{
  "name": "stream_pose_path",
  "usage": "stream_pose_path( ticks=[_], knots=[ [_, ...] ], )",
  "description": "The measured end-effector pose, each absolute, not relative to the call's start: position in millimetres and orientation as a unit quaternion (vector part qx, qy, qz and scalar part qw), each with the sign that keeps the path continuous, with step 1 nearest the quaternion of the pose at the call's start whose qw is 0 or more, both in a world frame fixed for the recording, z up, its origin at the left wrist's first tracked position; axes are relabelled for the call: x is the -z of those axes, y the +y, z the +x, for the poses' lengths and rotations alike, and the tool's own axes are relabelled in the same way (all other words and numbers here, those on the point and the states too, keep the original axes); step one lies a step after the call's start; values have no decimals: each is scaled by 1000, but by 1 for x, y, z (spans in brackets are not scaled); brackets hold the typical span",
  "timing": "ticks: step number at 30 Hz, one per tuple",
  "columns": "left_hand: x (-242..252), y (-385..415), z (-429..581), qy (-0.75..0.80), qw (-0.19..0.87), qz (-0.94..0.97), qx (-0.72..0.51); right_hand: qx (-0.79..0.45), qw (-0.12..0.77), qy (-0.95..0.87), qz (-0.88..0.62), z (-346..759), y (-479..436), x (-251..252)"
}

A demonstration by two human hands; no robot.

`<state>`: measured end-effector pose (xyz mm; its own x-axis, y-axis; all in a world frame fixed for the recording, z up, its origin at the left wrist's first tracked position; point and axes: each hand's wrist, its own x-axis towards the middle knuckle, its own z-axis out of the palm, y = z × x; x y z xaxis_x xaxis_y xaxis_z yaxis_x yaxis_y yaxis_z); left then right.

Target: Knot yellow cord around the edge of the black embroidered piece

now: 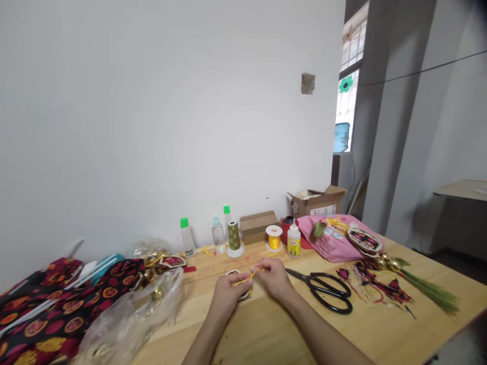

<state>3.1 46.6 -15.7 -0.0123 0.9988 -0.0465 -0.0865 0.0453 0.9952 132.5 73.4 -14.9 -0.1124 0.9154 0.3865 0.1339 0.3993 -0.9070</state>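
Note:
Both my hands meet over the middle of the wooden table (274, 329). My left hand (227, 292) is closed, pinching a thin yellow cord (246, 279) and resting on a small round patterned piece (236, 274) that is mostly hidden under it. My right hand (273, 276) is also closed, pinching the other end of the same cord, which runs taut between the two hands. A spool of yellow cord (274, 238) stands just behind them.
Black scissors (327, 290) lie right of my hands. Behind stand a glue bottle (293, 241), an olive thread cone (233, 235), clear bottles (218, 234) and cardboard boxes (317, 201). Patterned fabric (57, 309) and a plastic bag (129, 314) lie left; pink cloth (335, 241), ornaments and green tassel (426, 289) right.

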Motion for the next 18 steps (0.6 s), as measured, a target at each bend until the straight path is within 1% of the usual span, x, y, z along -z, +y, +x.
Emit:
stream_pose_path(
  ticks=[4,11,18],
  knots=[
    [14,45,4,501,511,480,-507,-334,533,-662,-407,133,75,18],
    [14,46,4,480,533,464,-520,-348,522,-657,-418,134,77,16],
    [17,46,4,498,504,481,-516,-304,506,-685,-427,136,77,23]
  ],
)
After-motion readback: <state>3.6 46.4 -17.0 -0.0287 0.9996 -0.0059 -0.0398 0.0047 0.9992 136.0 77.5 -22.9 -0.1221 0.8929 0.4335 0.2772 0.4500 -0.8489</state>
